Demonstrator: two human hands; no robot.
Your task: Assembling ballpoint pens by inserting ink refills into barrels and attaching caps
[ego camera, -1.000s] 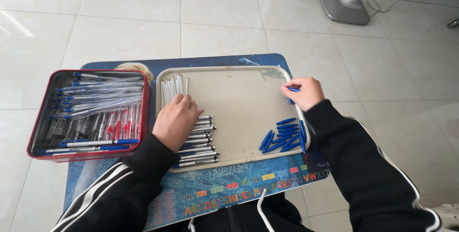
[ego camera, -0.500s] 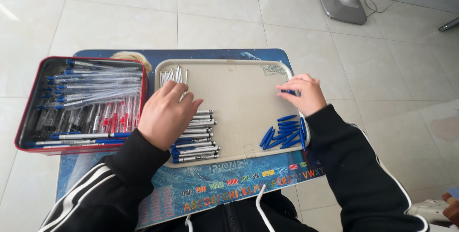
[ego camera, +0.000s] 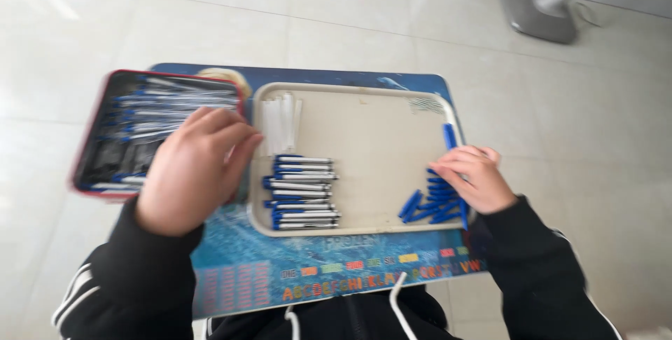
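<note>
Looking down from the head camera, nearest are the black sleeves with white stripes and a small blue table (ego camera: 231, 270) printed with coloured letters along its near edge. On it sits a beige tray (ego camera: 371, 137). The left hand (ego camera: 192, 168) hovers over the gap between the tray's left rim and a red tin (ego camera: 91, 144), fingers loosely curled and blurred; whether it holds anything cannot be told. Just right of it, inside the tray, a stack of pens (ego camera: 302, 191) with silver barrels and blue ends lies side by side, pointing left to right. The right hand (ego camera: 472, 179) rests at the tray's right edge, fingers pinched together on a blue cap (ego camera: 449, 137) that sticks up past the fingertips. Under and beside that hand lies a heap of blue caps (ego camera: 427, 203). Farther back in the tray, a few white tubes (ego camera: 280, 123) lie upright near the far left corner. The red tin holds many more pens. Beyond the table is pale tiled floor (ego camera: 350, 18) and a grey stand base (ego camera: 535, 21).
</note>
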